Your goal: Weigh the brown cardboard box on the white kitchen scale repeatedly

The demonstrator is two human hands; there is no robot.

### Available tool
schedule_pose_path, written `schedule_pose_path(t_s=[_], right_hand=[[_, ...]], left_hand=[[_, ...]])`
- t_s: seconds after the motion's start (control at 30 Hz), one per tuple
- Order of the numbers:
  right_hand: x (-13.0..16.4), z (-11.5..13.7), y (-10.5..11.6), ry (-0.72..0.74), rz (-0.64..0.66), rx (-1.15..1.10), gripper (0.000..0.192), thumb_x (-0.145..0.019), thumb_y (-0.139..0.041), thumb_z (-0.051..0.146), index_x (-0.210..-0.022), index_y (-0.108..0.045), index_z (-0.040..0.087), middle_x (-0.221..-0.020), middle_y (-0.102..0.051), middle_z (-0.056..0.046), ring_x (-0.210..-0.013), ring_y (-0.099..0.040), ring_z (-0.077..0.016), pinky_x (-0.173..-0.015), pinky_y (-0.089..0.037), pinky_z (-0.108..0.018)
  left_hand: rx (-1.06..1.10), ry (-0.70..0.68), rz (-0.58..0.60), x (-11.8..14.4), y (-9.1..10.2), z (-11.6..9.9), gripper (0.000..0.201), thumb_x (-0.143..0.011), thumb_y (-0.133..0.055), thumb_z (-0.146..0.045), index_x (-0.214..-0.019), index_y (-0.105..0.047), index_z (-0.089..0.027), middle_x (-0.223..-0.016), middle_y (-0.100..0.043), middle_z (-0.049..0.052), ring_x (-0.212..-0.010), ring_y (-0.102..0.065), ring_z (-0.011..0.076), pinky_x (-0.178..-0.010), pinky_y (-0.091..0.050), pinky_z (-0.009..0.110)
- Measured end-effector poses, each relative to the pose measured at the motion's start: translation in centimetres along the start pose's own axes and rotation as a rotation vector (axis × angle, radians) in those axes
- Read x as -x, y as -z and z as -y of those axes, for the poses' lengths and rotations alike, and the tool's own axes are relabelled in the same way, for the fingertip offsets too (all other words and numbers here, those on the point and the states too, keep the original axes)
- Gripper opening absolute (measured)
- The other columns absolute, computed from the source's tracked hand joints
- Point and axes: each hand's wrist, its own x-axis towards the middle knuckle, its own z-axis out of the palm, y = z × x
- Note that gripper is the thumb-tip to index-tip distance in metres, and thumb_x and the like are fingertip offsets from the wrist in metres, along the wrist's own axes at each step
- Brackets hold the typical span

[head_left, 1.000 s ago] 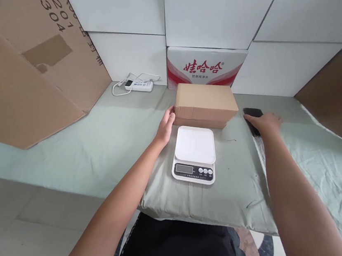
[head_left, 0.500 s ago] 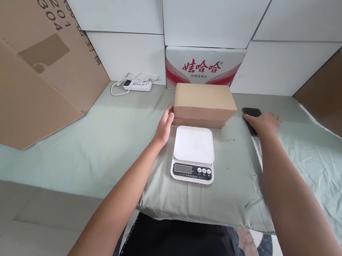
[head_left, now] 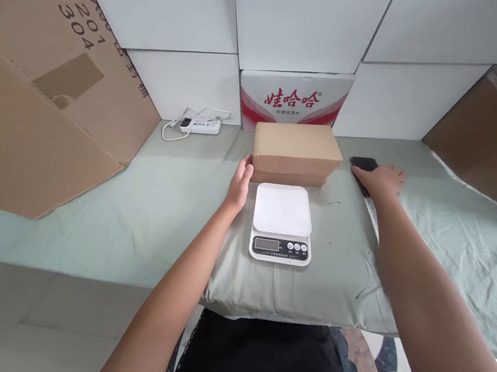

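The left hand, loosely open, touches the left end of one brown carton, its far side hidden; the right hand, spread and unclosed, partly covers one dark flat object; both poses match the earlier frame; one white scale sits before the carton, its display unreadable

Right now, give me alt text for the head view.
A person's left hand is at the left end of a brown box, and the right hand partly covers a dark, flat object right of the box. A white scale sits in front of the box on a pale green cloth; a white device lies farther left.
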Motion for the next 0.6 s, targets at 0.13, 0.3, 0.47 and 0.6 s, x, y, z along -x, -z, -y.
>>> schedule_pose_path(t_s=[0.13, 0.3, 0.47, 0.6], right_hand=[[1.1, 0.5, -1.5, 0.143, -0.112, -0.289, 0.070, -0.106, -0.070, 0.043, -0.157, -0.061, -0.003, -0.177, -0.049, -0.040, -0.173, -0.037, -0.0519, -0.144, -0.019, -0.067], [4.5, 1.8, -5.3, 0.399, 0.251, -0.853, 0.091, -0.107, -0.025, 0.089, -0.148, -0.073, 0.024, -0.144, -0.084, -0.015, -0.146, -0.075, -0.0363, -0.124, -0.060, -0.057], [7.2, 3.4, -6.0, 0.645, 0.424, -1.099, 0.113, -0.084, -0.037, 0.114, -0.161, -0.068, 0.037, -0.169, -0.071, -0.004, -0.175, -0.050, -0.0361, -0.143, -0.048, -0.061], [9.1, 2.2, -3.4, 0.873, 0.218, -0.994, 0.106, -0.091, -0.041, 0.111, -0.174, -0.054, 0.046, -0.181, -0.058, 0.000, -0.182, -0.037, -0.0345, -0.152, -0.029, -0.066]], left_hand=[[0.004, -0.003, -0.002, -0.2, 0.0, 0.4, 0.095, -0.095, -0.060, -0.098, -0.161, -0.062, -0.031, -0.179, -0.063, 0.013, -0.173, -0.054, 0.0384, -0.144, -0.042, 0.057], [0.005, -0.013, 0.006, -0.3, 0.0, 0.7, 0.096, -0.093, -0.061, -0.099, -0.160, -0.065, -0.031, -0.180, -0.062, 0.013, -0.174, -0.052, 0.0381, -0.146, -0.039, 0.059], [-0.001, -0.083, 0.004, -0.4, 0.1, -0.8, 0.097, -0.093, -0.061, -0.099, -0.161, -0.068, -0.030, -0.182, -0.061, 0.012, -0.178, -0.046, 0.0384, -0.149, -0.034, 0.056], [-0.044, -0.263, 0.010, 1.5, 0.5, -4.1, 0.094, -0.099, -0.059, -0.094, -0.166, -0.065, -0.029, -0.183, -0.060, 0.012, -0.178, -0.047, 0.0381, -0.146, -0.039, 0.052]])
